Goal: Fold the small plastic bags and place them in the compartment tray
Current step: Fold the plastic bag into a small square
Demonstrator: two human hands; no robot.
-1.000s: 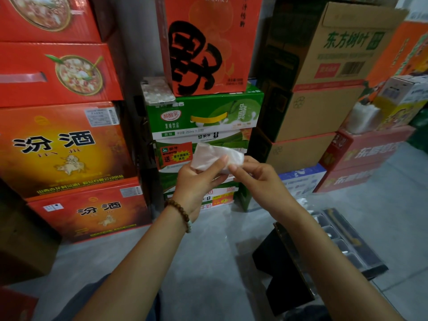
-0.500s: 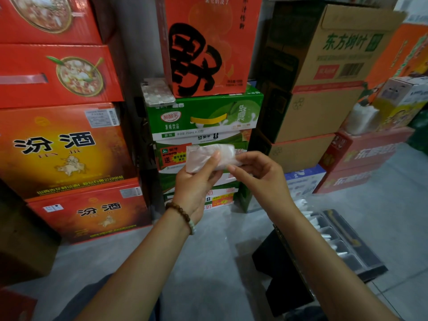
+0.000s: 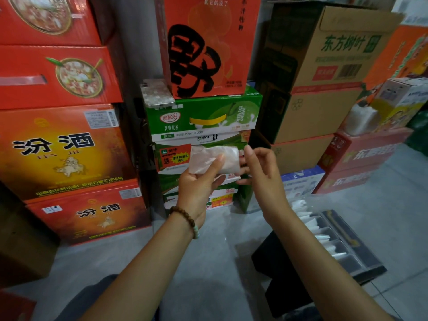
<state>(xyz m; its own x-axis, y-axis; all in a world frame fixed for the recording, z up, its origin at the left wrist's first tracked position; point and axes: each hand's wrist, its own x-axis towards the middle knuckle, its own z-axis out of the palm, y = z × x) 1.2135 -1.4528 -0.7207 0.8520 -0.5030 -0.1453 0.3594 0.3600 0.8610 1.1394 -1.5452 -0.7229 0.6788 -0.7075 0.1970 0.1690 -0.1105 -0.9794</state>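
**Folded plastic bag held at chest height in front of stacked cartons**

While the small plastic bag is held up in front of the green milk-drink cartons, it sits flattened into a rough rectangle, translucent white. The left hand grips it from below, thumb pressed across its front face. The right hand stands just beside the bag's right edge, fingers loosely spread; its lower fingertips reach behind or touch that edge, but contact cannot be confirmed. A beaded bracelet circles the left wrist.

The compartment tray lies low to the right on a dark stand above the grey floor, well apart from the bag. Several of its compartments hold white folded bags. The right forearm crosses in front of the tray's near edge and hides part of it.

Red liquor cartons are stacked at left, brown cardboard boxes at right.
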